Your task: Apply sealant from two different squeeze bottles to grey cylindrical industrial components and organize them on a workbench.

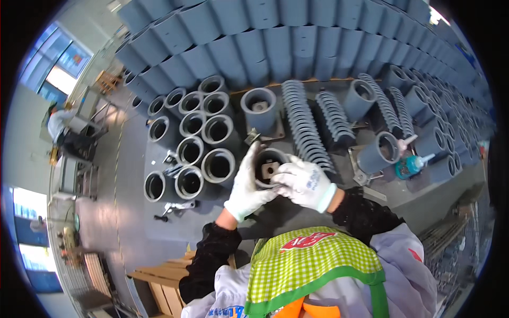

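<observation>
A grey cylinder (279, 157) stands between my two white-gloved hands, its open end facing up. Down inside it shows a pale square metal piece (269, 170) with a hole. My left hand (248, 186) wraps the cylinder's left side, thumb and fingers along the wall. On the right rim, my right hand (306, 184) has its fingers bent and pressed together; whether they pinch something small cannot be seen. Just beyond my left fingertips sits a small metal fitting (253, 136). Behind it another grey cylinder (258, 108) stands on a metal plate, also with a metal piece inside.
Several open grey cylinders (219, 165) stand at left beside metal clamp-like tools (180, 206). Rows of grey rings (305, 124) lie at right, near a teal bottle (408, 167). Stacked cylinders (254, 47) wall off the back. A person (61, 124) works far left.
</observation>
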Demonstrator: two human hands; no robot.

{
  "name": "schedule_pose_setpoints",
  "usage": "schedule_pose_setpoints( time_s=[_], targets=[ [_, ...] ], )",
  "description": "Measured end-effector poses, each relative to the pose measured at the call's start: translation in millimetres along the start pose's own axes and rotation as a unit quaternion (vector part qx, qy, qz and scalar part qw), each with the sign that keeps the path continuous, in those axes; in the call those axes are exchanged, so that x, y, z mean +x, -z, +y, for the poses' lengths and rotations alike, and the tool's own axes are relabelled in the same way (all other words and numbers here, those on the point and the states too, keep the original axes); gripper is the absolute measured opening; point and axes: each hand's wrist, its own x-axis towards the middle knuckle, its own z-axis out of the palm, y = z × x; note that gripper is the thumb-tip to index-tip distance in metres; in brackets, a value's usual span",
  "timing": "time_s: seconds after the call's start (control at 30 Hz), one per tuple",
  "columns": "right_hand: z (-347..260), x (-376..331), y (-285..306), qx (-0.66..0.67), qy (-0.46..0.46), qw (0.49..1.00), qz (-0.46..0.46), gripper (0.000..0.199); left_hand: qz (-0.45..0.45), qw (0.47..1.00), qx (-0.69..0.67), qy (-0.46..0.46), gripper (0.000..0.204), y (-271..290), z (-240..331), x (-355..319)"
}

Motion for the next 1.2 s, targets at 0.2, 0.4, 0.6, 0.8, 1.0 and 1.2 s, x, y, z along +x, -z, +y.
schedule_pose_setpoints(
  time_s=[0.2,0.4,0.6,0.8,1.0,1.2],
  targets=[
    [7.5,-25.6,23.3,0.239,-0.088,0.966,0.044,0.048,0.108,0.914,0.363,-0.147,0.088,-19.6,42.8,-14.4],
    [42.6,-148.5,99.5,0.619,-0.308,0.667,0.276,0.049,-0.143,0.946,-0.224,0.188,0.066,-88.0,36.3,-41.2],
    [87.5,-207.5,118.1,0.745,-0.431,0.284,0.422,0.052,-0.060,0.488,-0.782,0.383,0.105,-155.1,-28.7,-20.8],
    [114.9,-192.9,116.7,0.802,-0.331,0.140,0.476,0.038,0.099,0.294,-0.837,0.451,0.064,-154.4,-9.4,20.6],
    [155.8,-199.2,91.3,0.797,-0.300,0.111,0.513,0.045,0.110,0.255,-0.851,0.446,0.053,-149.9,-21.3,18.8],
    [163.6,-213.5,89.0,0.818,-0.287,0.150,0.475,0.042,0.127,0.189,-0.862,0.453,0.048,-157.7,-32.3,0.2]
  ],
)
